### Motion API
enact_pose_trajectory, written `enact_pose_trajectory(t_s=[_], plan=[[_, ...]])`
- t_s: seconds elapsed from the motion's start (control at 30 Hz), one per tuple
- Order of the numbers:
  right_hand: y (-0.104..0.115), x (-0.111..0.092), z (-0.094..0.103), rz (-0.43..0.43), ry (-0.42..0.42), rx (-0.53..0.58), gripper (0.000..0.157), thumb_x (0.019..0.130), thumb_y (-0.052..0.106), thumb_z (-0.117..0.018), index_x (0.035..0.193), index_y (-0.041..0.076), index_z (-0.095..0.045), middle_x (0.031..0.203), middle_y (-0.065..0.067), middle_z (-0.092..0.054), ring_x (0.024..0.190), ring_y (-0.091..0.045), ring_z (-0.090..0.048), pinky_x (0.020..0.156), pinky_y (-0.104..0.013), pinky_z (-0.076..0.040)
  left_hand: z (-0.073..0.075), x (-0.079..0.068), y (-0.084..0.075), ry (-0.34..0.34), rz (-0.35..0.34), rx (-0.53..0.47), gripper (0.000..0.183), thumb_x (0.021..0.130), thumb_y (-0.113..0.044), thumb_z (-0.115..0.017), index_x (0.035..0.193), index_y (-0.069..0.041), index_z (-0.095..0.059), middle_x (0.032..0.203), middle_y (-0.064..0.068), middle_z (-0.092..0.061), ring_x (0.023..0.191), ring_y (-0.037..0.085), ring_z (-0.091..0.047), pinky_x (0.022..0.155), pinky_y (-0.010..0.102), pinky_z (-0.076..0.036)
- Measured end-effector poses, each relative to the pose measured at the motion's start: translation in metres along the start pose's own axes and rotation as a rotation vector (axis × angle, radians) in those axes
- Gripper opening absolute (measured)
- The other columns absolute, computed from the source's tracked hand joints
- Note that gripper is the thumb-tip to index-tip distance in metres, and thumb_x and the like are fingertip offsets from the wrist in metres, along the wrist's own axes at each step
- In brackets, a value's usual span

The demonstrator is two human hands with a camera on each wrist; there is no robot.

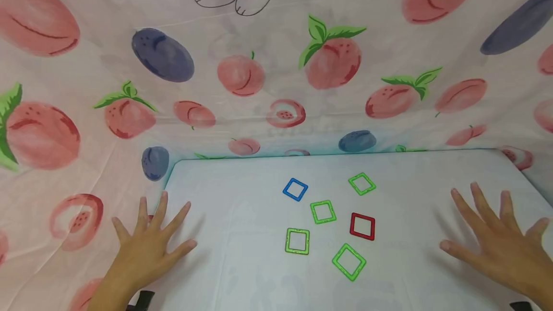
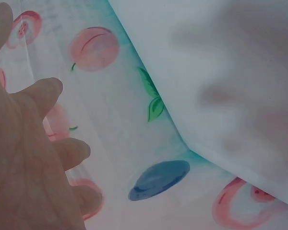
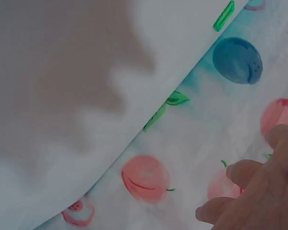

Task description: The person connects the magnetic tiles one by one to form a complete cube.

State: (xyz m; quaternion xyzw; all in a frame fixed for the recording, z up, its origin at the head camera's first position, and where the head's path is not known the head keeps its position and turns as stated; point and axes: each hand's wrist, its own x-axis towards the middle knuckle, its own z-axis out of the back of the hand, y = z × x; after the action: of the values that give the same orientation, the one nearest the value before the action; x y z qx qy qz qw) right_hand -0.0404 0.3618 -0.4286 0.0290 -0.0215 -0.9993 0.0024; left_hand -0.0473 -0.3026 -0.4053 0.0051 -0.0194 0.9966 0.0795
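Around the middle green frame point(image 1: 313, 213) on a white table point(image 1: 233, 210) lie a blue frame point(image 1: 291, 196) at 10 o'clock, outer green frames point(image 1: 369, 180) at 2, 5 and 7:30, and a red frame point(image 1: 362, 238) near 4. The left hand point(image 1: 146, 247) splays at 9, the right hand point(image 1: 501, 244) at 3.

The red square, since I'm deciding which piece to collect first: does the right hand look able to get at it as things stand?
Probably yes: the right hand holds nothing, its fingers are spread, and nothing appears to lie between it and the red square.
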Motion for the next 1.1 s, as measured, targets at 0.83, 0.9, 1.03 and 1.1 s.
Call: enact_pose_trajectory(t_s=[0.83, 0.9, 1.03, 1.1], plan=[[0.094, 0.01, 0.005, 0.264, 0.044, 0.209, 0.112, 0.079, 0.081, -0.063, 0.165, 0.031, -0.012, 0.171, -0.007, -0.021, 0.158, -0.041, -0.005, 0.113, -0.079, -0.005, -0.012, 0.039, -0.094, -0.026, -0.225, -0.058, 0.072, 0.094, -0.074, -0.049, 0.158, -0.047, -0.029, 0.17, 0.002, -0.023, 0.157, 0.041, -0.015, 0.108, 0.084, -0.007], [0.103, 0.008, 0.006, 0.284, 0.031, 0.255, 0.107, 0.08, 0.077, -0.067, 0.164, 0.033, -0.017, 0.167, -0.008, -0.031, 0.155, -0.04, -0.02, 0.114, -0.075, -0.018, -0.013, 0.041, -0.107, -0.007, -0.241, -0.087, 0.069, 0.096, -0.071, -0.047, 0.158, -0.044, -0.03, 0.169, 0.001, -0.027, 0.156, 0.038, -0.022, 0.111, 0.081, -0.012], [0.119, 0.003, 0.006, 0.316, -0.033, 0.322, 0.095, 0.083, 0.07, -0.071, 0.161, 0.037, -0.027, 0.155, -0.009, -0.05, 0.139, -0.037, -0.049, 0.102, -0.065, -0.043, -0.015, 0.046, -0.131, 0.047, -0.281, -0.155, 0.062, 0.103, -0.065, -0.037, 0.158, -0.036, -0.035, 0.161, 0.002, -0.043, 0.146, 0.029, -0.043, 0.114, 0.066, -0.031], [0.127, 0.002, 0.004, 0.32, -0.055, 0.334, 0.088, 0.084, 0.069, -0.071, 0.158, 0.037, -0.035, 0.143, -0.005, -0.061, 0.126, -0.03, -0.061, 0.095, -0.058, -0.051, -0.018, 0.05, -0.142, 0.059, -0.299, -0.187, 0.061, 0.105, -0.064, -0.032, 0.157, -0.032, -0.04, 0.149, 0.003, -0.054, 0.133, 0.025, -0.055, 0.107, 0.055, -0.043]])
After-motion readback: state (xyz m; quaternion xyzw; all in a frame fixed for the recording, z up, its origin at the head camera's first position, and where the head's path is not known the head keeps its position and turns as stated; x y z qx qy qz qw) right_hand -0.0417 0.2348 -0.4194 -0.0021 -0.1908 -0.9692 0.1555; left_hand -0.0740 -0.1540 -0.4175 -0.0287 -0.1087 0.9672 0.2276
